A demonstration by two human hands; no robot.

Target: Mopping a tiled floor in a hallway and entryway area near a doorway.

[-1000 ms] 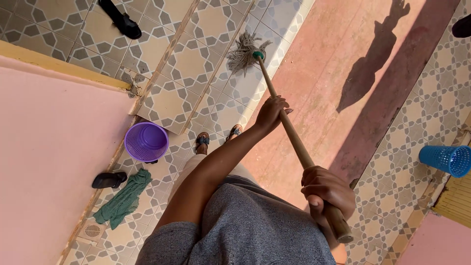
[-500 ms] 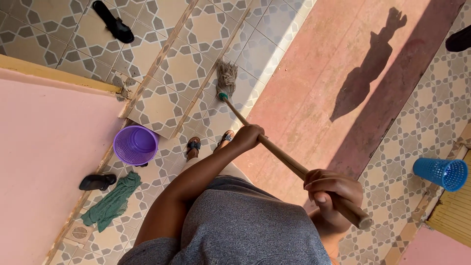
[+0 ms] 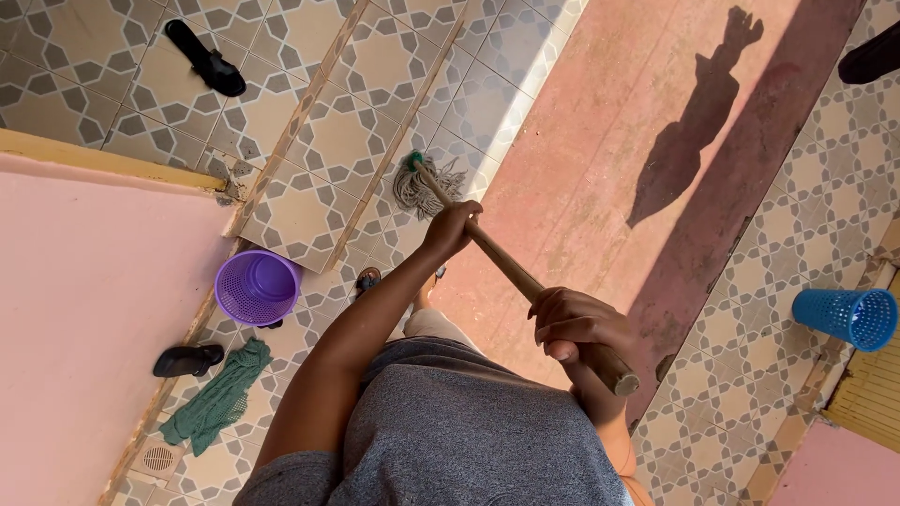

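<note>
While both hands clasp the wooden mop handle (image 3: pixel 511 267), left hand (image 3: pixel 450 228) low, right hand (image 3: pixel 574 323) near its top, the mop head (image 3: pixel 424 187) rests on patterned tile floor (image 3: pixel 319 150), purple basket (image 3: pixel 257 287) nearby.

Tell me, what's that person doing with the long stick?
It's a mop. The person grips its wooden handle with both hands: the left hand lower down near the stringy mop head, the right hand near the top end. The mop head rests on the patterned tile floor. A purple basket, a green cloth and a black sandal lie to one side, and a blue basket to the other.
</note>
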